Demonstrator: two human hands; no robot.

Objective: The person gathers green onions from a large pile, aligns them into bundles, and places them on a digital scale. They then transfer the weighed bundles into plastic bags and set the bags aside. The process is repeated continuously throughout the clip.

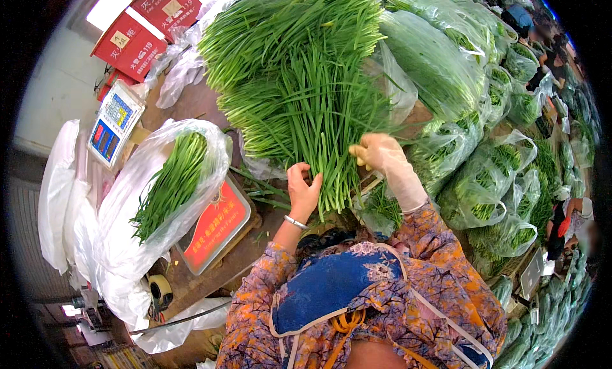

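A large heap of long green garlic chives (319,107) lies in front of me, leaf tips mostly away and pale stem ends toward me. My left hand (303,189), bare with a silver bangle at the wrist, is at the near left edge of the stems, its fingers bent against a loose bunch. On the bunch's right side is my right hand (380,154) in a pale yellowish glove. Its fingers are curled together near the leaves; what they hold, if anything, is too small to make out.
At left, a digital scale display (115,123) stands behind the red scale plate (217,225). A clear bag of chives (175,181) rests there beside white plastic bags (108,260). A tape roll (160,290) lies nearer. Bagged greens (488,177) crowd the right; red boxes (131,47) stand far left.
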